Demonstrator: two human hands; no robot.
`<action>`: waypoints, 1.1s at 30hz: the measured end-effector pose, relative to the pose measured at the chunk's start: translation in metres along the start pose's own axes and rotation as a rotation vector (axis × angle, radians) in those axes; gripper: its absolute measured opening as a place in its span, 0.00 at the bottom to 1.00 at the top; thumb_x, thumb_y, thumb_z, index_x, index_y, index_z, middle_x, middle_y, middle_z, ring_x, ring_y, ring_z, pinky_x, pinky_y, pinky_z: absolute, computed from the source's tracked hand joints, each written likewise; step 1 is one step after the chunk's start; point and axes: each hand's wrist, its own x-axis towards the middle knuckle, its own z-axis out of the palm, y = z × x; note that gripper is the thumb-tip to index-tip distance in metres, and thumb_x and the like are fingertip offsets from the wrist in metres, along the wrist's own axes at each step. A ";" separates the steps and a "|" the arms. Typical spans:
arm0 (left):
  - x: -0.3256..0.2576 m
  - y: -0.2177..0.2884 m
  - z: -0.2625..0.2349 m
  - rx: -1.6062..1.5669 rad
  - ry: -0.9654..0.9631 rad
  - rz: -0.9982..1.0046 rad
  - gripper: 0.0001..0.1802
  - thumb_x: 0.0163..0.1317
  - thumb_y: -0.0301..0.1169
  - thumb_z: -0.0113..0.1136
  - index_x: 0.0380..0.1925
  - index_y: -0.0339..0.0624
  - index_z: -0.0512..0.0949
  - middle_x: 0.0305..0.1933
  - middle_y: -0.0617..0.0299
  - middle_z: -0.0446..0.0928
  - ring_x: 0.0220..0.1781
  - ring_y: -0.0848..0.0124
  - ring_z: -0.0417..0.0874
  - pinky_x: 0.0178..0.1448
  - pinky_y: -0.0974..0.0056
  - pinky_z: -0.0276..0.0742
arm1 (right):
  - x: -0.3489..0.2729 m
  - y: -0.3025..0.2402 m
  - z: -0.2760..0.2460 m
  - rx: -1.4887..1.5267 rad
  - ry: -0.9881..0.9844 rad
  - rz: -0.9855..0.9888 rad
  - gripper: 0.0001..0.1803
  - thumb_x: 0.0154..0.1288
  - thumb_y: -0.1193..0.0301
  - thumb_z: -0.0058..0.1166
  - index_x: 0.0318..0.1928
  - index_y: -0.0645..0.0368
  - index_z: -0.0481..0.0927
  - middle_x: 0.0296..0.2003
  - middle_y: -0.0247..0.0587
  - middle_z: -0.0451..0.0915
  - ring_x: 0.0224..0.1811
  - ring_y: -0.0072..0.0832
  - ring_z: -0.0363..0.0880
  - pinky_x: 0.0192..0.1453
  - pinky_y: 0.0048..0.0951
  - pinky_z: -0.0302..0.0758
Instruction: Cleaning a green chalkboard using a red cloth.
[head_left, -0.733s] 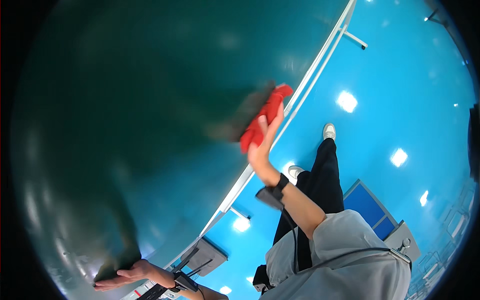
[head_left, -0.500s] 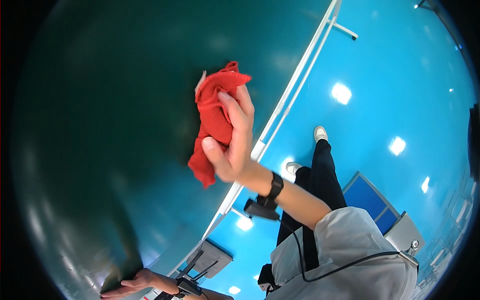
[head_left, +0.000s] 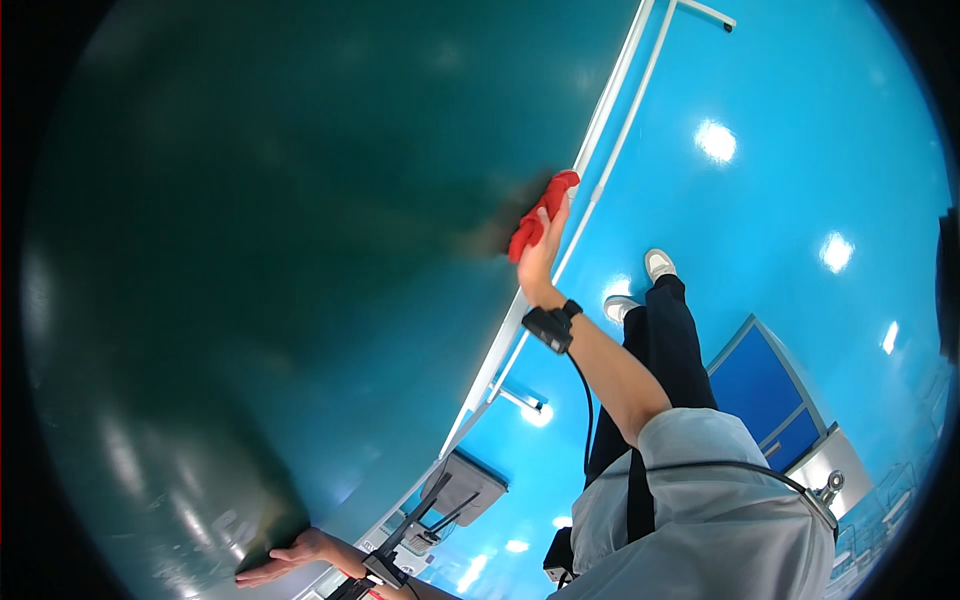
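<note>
**Red cloth on the green board: slip and overreach risks**

Red cloth (head_left: 541,212) is my concern, but I report near to far. Nearest, at the lower left, the left hand (head_left: 283,560) lies flat and open on the dark green board (head_left: 250,250), fingers spread, holding nothing; it appears to brace me. If that palm slides on the glossy surface, I judge the whole stance could shift.

Further out, the right hand (head_left: 537,262) is at full stretch with a black wrist device (head_left: 551,328) and its cable trailing down the forearm. Its fingers are closed around the cloth, pressing it against the board near the white frame edge (head_left: 600,130) on the right.

Risks, as I judge them: the bunched cloth could slide off over the frame edge; the cable could snag; the far reach could weaken pressure. Below, the blue floor (head_left: 800,200) looks shiny, so footing may slip.
</note>
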 end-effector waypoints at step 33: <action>-0.070 -0.122 -0.030 -0.070 0.045 -0.101 0.37 0.81 0.46 0.33 0.80 0.31 0.50 0.86 0.41 0.45 0.86 0.44 0.46 0.85 0.40 0.43 | -0.166 -0.044 0.068 0.059 -0.197 -0.133 0.25 0.84 0.60 0.43 0.74 0.51 0.62 0.47 0.30 0.74 0.41 0.20 0.73 0.45 0.24 0.73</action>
